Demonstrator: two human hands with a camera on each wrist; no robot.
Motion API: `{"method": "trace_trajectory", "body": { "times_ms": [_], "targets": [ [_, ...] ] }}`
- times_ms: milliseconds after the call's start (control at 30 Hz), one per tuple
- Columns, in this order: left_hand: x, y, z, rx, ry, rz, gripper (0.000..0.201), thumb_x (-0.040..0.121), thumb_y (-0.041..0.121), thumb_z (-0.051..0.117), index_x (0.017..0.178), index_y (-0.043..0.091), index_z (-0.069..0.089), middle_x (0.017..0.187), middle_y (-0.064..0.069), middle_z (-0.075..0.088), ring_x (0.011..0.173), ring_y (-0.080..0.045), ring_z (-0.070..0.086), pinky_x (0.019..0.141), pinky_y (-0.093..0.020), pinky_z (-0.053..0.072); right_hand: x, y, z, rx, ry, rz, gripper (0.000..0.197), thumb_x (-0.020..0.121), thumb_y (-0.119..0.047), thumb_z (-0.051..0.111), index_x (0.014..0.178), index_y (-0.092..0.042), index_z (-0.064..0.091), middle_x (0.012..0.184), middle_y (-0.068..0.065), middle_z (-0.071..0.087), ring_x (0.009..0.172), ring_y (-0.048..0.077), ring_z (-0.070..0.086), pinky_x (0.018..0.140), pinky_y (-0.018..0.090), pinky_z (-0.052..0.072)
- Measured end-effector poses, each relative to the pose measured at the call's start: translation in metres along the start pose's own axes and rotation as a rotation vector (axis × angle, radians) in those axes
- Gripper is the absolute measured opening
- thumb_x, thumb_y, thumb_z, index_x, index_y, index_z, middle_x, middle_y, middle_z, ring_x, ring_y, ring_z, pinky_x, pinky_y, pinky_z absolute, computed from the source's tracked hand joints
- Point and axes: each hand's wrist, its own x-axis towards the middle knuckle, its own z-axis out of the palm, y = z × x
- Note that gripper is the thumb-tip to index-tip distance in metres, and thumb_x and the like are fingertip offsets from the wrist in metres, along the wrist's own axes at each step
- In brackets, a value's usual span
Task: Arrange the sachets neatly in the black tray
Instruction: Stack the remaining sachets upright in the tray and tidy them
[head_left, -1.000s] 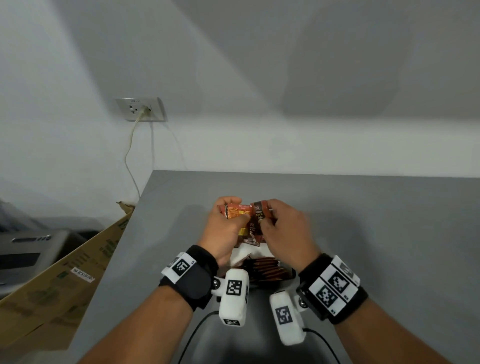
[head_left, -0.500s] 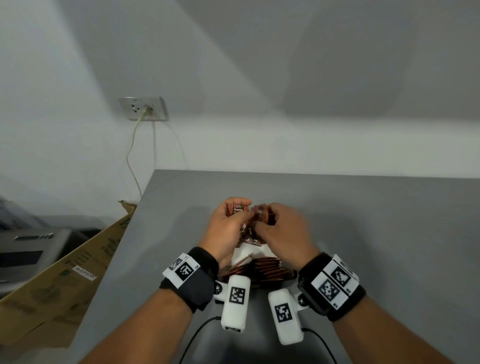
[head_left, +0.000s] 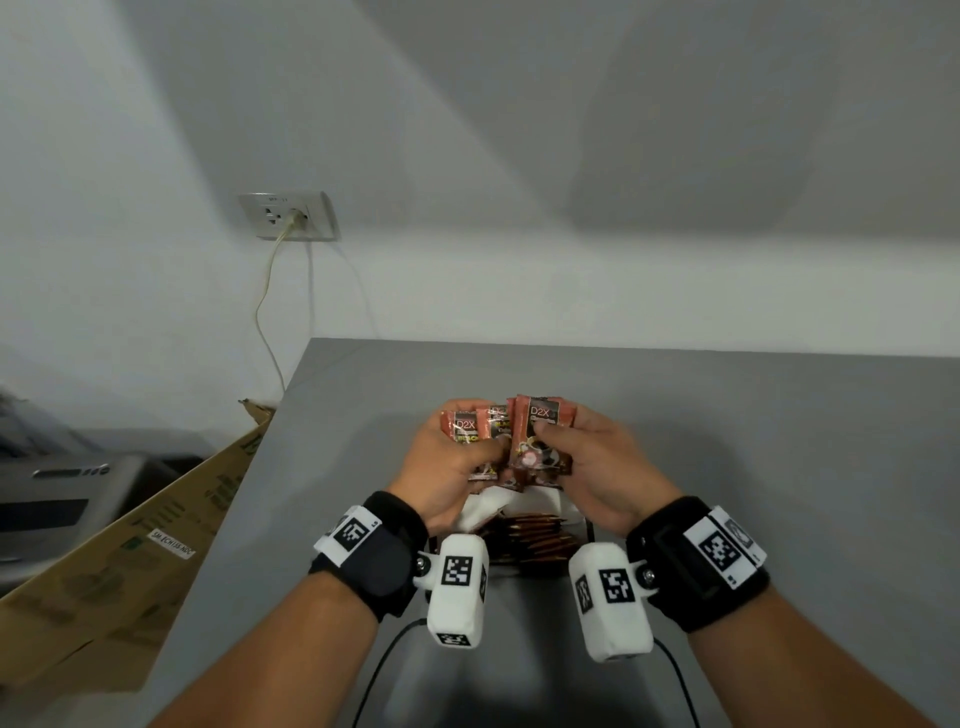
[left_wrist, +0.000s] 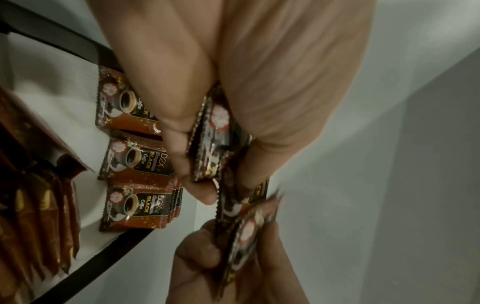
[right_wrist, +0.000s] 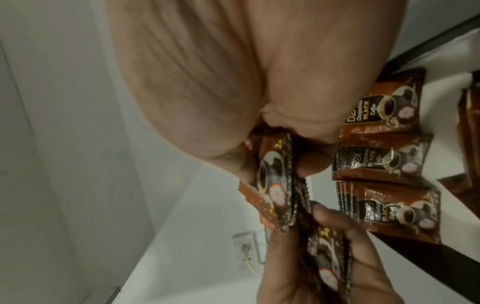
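Observation:
Both hands hold small brown D2X coffee sachets upright over the black tray (left_wrist: 103, 261). My left hand (head_left: 465, 449) grips a fanned bunch of sachets (head_left: 467, 431) between thumb and fingers. My right hand (head_left: 558, 434) pinches one sachet (head_left: 540, 441) at the bunch's right edge, overlapping it. On the tray's white liner (left_wrist: 64, 115) lie three flat piles of the same sachets (left_wrist: 137, 207) in a row, seen also in the right wrist view as piles (right_wrist: 384, 162). Brown stick sachets (head_left: 530, 538) fill the tray's near part.
The tray sits on a grey table (head_left: 753, 441) whose left edge runs close by. A cardboard box (head_left: 130, 545) leans beside that edge. A wall socket (head_left: 285, 215) with a plugged cable is behind. Thin black cables (head_left: 384, 670) trail from the wrist cameras.
The bunch has turned so the sachet fronts face me and has spread into a fan. My right hand has drawn one sachet out to the right of it.

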Motion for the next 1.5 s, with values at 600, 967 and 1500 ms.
{"method": "trace_trajectory", "body": {
  "times_ms": [600,967,1500],
  "targets": [
    [-0.001,0.0,0.007,-0.022,-0.049,0.005,0.022,0.089,-0.014,0.056,0.104,-0.002,0.067,0.095,-0.021,0.074,0.08,-0.028,0.074,0.065,-0.036,0.06,-0.003,0.008,0.005,-0.009,0.0,0.011,0.023,0.099,-0.003,0.052,0.115,-0.002,0.069,0.108,0.022,0.072,0.096,0.032,0.066,0.093,0.046,0.051],
    [0.002,-0.003,0.01,-0.176,-0.031,-0.168,0.055,0.102,0.044,0.04,0.122,-0.002,0.063,0.117,-0.022,0.07,0.103,-0.029,0.07,0.081,-0.035,0.059,-0.004,0.01,0.019,-0.14,-0.022,-0.029,0.033,0.092,0.001,0.048,0.109,-0.015,0.072,0.097,0.008,0.076,0.09,0.023,0.07,0.081,0.034,0.056],
    [-0.005,-0.007,0.01,-0.354,-0.267,-0.187,0.062,0.068,-0.013,0.056,0.125,0.011,0.053,0.101,-0.019,0.064,0.091,-0.03,0.068,0.078,-0.039,0.056,0.002,-0.001,0.01,-1.255,-0.264,-0.497,0.09,0.062,-0.043,0.081,0.142,-0.034,0.04,0.134,-0.012,0.049,0.124,0.011,0.044,0.111,0.038,0.037]
  ]
}}
